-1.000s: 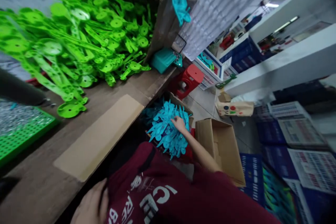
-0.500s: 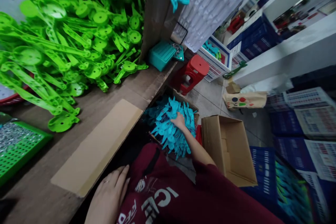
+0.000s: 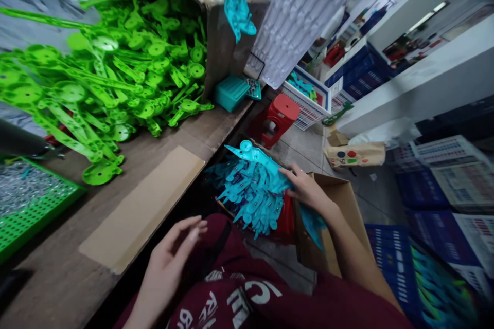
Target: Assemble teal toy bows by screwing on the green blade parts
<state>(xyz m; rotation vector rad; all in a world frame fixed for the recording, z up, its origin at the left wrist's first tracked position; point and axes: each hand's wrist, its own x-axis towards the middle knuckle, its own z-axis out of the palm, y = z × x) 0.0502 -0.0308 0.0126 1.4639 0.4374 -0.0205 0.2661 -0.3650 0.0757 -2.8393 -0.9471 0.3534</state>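
My right hand is closed on a long turquoise plastic part, which has a round disc and a pointed tip at its far end. It is above a heap of similar turquoise parts in a box on the floor side of the bench. Another piece of turquoise plastic shows below my wrist; whether it belongs to the held part I cannot tell. My left hand hangs near the bench edge in front of my maroon shirt, thumb and fingers apart, holding nothing.
Bright green plastic parts spill from a cardboard box on the bench. A flat cardboard piece, a green tray of metal bits and a teal container lie there too. Nearby are a red stool, an open carton and blue crates.
My right hand has risen from the heap toward me and to the right, lifting a turquoise part. My left hand has come up and its fingers have parted.
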